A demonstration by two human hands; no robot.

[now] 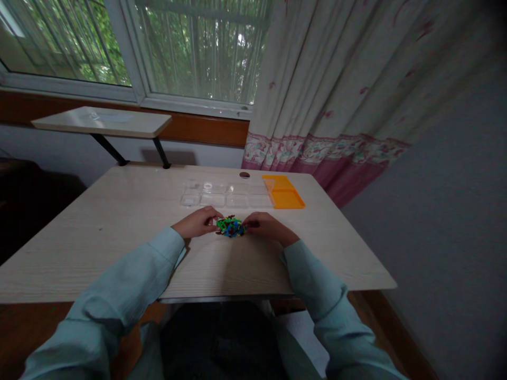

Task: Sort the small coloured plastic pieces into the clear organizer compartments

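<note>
A pile of small coloured pieces (pixel 231 227), chiefly green and blue with some yellow and dark red, lies on the pale wood-grain surface (pixel 336 253), slightly right of midway between its left and right edges and well in from its front edge. The left hand (pixel 197 221) meets the left side of the pile, its thumb and fingers bent with a narrow gap between them; the right hand (pixel 270 227) is at the right side, its fingers likewise curled inward. Whether either hand pinches a piece cannot be told at this size. Beyond the pile, toward the far edge of the surface, lies a clear plastic tray (pixel 226 199) divided into two rows of compartments. An orange tray (pixel 288 198) adjoins its right end, near the far right corner; the clear plastic appears to overlap the orange along their common side. A round dark disc (pixel 244 175) is set close to the far edge, behind the trays. At the far left corner, a raised shelf (pixel 130 126) stands on dark legs (pixel 109 149). Pale blue-green sleeves (pixel 130 279) extend across the front edge of the surface. Beyond the far edge are a window (pixel 198 58) and, to its right, a floral curtain (pixel 293 105) with a pink lower band.
</note>
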